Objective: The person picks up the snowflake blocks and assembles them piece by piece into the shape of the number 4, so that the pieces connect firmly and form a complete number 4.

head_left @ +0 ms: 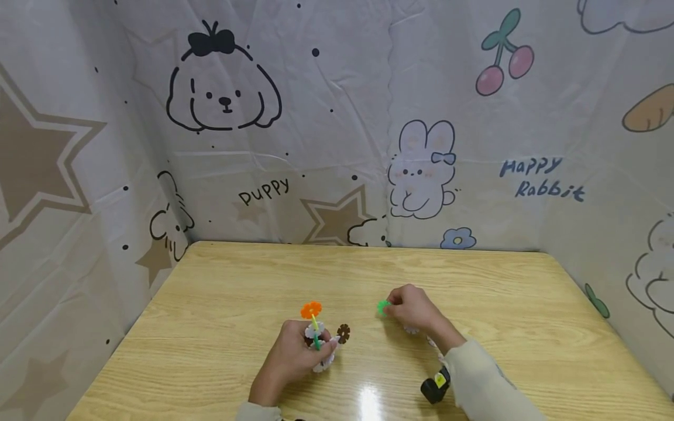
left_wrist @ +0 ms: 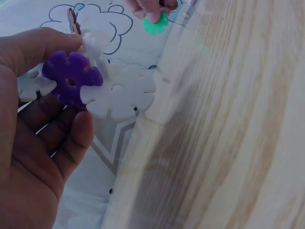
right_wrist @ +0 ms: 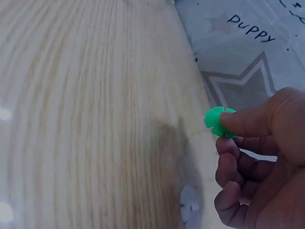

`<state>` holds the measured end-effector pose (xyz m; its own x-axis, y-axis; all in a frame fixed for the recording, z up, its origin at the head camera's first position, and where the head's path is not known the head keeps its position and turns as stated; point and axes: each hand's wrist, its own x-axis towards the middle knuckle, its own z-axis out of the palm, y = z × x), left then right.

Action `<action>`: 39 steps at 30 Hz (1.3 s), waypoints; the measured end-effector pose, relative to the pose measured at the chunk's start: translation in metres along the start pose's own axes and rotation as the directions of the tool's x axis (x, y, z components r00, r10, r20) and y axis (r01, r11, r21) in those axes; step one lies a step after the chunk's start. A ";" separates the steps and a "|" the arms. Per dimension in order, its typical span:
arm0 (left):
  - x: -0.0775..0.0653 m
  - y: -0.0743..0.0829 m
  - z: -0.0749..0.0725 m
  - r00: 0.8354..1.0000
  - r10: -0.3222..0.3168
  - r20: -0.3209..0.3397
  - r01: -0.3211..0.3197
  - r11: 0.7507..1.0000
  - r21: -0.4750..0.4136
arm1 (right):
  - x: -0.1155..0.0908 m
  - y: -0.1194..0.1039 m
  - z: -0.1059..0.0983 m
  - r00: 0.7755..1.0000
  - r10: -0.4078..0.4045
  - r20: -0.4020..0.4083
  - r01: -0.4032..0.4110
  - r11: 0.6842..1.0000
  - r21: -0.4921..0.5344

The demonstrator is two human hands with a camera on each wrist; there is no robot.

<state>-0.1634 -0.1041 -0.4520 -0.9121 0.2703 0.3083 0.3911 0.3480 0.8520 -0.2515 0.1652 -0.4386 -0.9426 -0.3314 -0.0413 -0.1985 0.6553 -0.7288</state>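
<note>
My left hand grips a cluster of interlocked plastic snowflake discs, with an orange disc on top and a brown disc sticking out to the right. In the left wrist view, a purple disc and a white disc of that cluster show beside the thumb. Farther right, my right hand pinches a bright green snowflake disc between thumb and fingertips, above the table. The two hands are apart. Part of the cluster is hidden by the left fingers.
A loose white disc lies on the wooden table below the right hand. A black object with a yellow label sits beside the right sleeve. Printed cloth hangs behind the table's far edge.
</note>
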 end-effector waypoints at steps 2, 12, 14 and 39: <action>0.000 0.000 0.000 1.000 -0.001 0.000 0.001 1.000 -0.003 | -0.002 -0.003 -0.001 1.000 -0.021 0.005 0.021 1.000 0.012; 0.000 -0.001 0.000 1.000 -0.013 -0.006 0.013 1.000 -0.013 | -0.012 -0.022 -0.003 0.990 -0.135 0.038 0.132 0.989 0.066; 0.000 -0.001 0.000 1.000 -0.017 -0.002 0.017 1.000 -0.025 | -0.014 -0.025 -0.002 0.989 -0.138 0.047 0.134 0.988 0.079; 0.001 -0.001 0.002 0.999 -0.021 0.035 0.020 0.999 0.043 | -0.028 -0.055 0.005 0.969 -0.217 0.121 0.185 0.955 0.232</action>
<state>-0.1640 -0.1028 -0.4529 -0.9153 0.2941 0.2753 0.3781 0.3918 0.8388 -0.2125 0.1353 -0.4004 -0.8372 -0.5458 0.0356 -0.3020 0.4071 -0.8620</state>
